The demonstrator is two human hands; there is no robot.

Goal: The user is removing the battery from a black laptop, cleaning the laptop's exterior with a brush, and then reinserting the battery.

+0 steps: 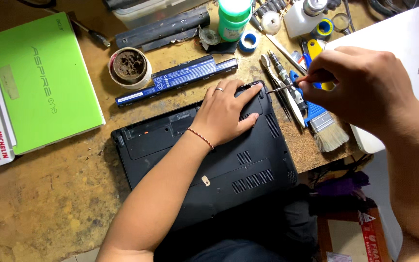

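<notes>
Pressing black laptop (pixel 219 165) flat, left hand (pixel 226 111) spread; right hand (pixel 360 85) pinching screwdriver (pixel 282 86).

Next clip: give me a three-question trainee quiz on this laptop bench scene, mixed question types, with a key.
1. True or false: the left hand lies flat on the black laptop.
2. The right hand holds: A) the brush B) a thin screwdriver C) the green bottle.
3. Which long dark part lies on the wooden bench just beyond the black laptop?

Key:
1. True.
2. B; its tip meets the laptop's far corner.
3. The battery pack.
</notes>
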